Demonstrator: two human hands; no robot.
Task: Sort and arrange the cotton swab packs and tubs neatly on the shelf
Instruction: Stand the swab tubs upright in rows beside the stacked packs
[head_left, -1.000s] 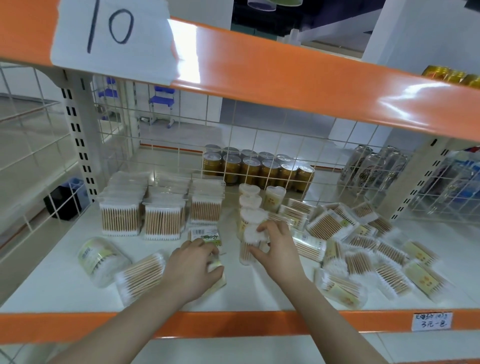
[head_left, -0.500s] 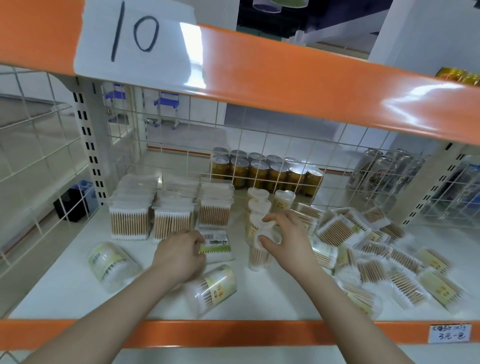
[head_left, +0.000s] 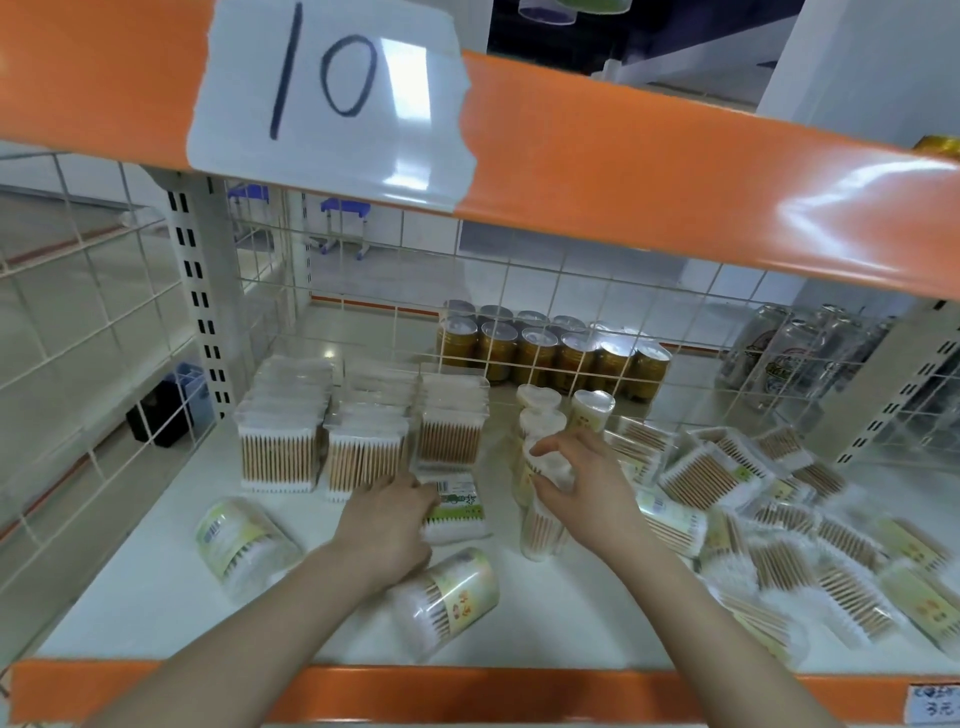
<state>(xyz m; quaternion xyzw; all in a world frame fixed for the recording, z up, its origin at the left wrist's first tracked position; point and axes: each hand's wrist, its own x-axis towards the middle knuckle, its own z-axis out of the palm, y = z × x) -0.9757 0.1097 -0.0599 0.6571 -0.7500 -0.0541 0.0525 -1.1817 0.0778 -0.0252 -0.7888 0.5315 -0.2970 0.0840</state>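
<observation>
Gripping the flat green-label pack (head_left: 454, 506), left hand (head_left: 387, 519) sits just near of the upright pack rows (head_left: 358, 447); right hand (head_left: 587, 488) loosely cups the standing tub (head_left: 540, 525)

Glossy orange steel shelf edge (head_left: 623, 171) carries a white paper label (head_left: 332, 98) with black "10" — clear plastic swab packs (head_left: 278, 452) show tan sticks, white tips; gold-brown cans (head_left: 535, 353) behind.
</observation>
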